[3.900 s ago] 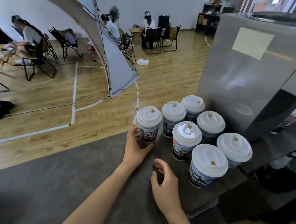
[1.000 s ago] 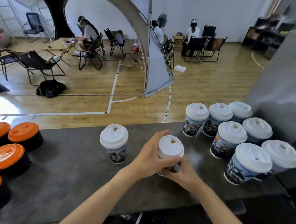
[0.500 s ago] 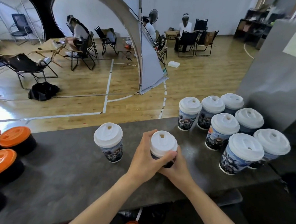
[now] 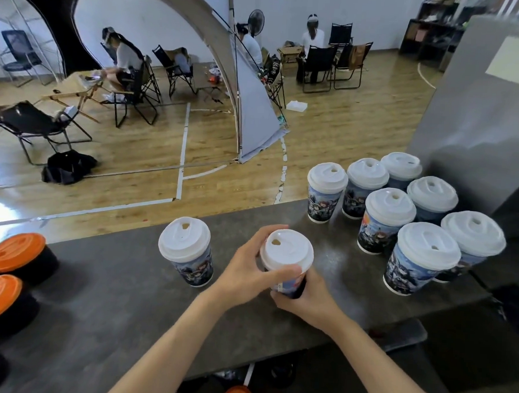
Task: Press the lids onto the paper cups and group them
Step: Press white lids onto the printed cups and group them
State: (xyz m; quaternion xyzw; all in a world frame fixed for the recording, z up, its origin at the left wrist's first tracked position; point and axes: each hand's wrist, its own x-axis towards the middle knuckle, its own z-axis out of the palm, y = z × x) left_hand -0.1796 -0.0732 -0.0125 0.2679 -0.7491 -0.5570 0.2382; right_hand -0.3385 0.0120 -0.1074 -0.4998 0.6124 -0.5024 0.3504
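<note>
A printed paper cup with a white lid (image 4: 287, 252) stands at the middle of the dark counter (image 4: 102, 302). My left hand (image 4: 248, 271) wraps round its left side, thumb laid along the lid's near rim. My right hand (image 4: 307, 301) grips the cup's lower body from the near right. Another lidded cup (image 4: 186, 249) stands alone just to the left. Several lidded cups (image 4: 402, 209) stand packed together at the right end of the counter.
Black containers with orange lids (image 4: 4, 273) sit at the counter's left edge. A steel cabinet (image 4: 478, 123) rises behind the grouped cups. Beyond the counter lie a wooden floor, a tent pole, folding chairs and seated people.
Four seconds ago my hands were by the grouped cups on the right. Over the last second both hands keep hold of the middle cup, which stays at the counter's middle.
</note>
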